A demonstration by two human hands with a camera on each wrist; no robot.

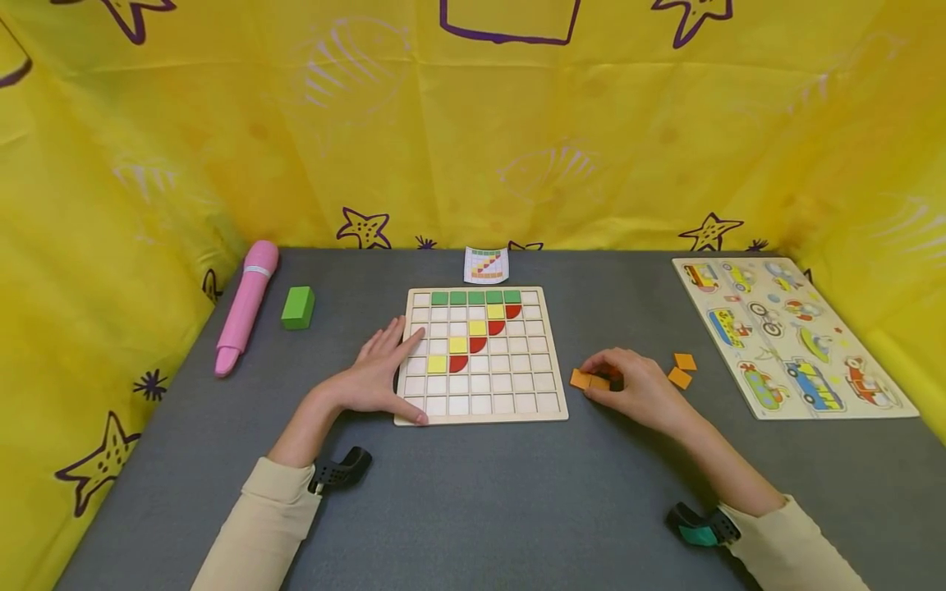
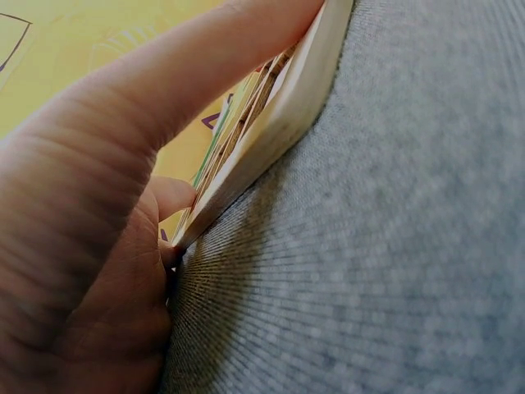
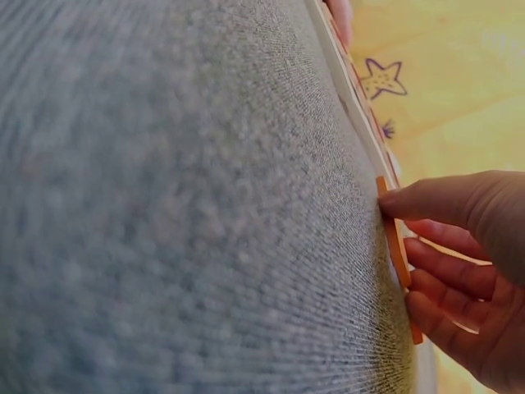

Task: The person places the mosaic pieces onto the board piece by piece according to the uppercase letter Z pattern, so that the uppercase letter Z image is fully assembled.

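Note:
A light wooden grid board (image 1: 517, 382) lies on the table, with green square tiles (image 1: 476, 297) along its top row. Yellow square tiles (image 1: 438, 364) and red quarter-round tiles (image 1: 458, 363) step diagonally down to the left. My left hand (image 1: 373, 379) rests with spread fingers at the board's left edge, its thumb on the near left corner. Just right of the board, my right hand (image 1: 639, 386) holds an orange square tile (image 1: 599, 383) between thumb and fingers, against another orange tile (image 1: 580, 378). The right wrist view shows the thumb tip on an orange tile (image 3: 395, 246).
Two loose orange tiles (image 1: 685, 361) lie beyond my right hand. A picture puzzle board (image 1: 794, 336) is at the right. Behind the grid stands a small pattern card (image 1: 486, 266). At the left are a green block (image 1: 298, 308) and a pink microphone-shaped toy (image 1: 247, 308).

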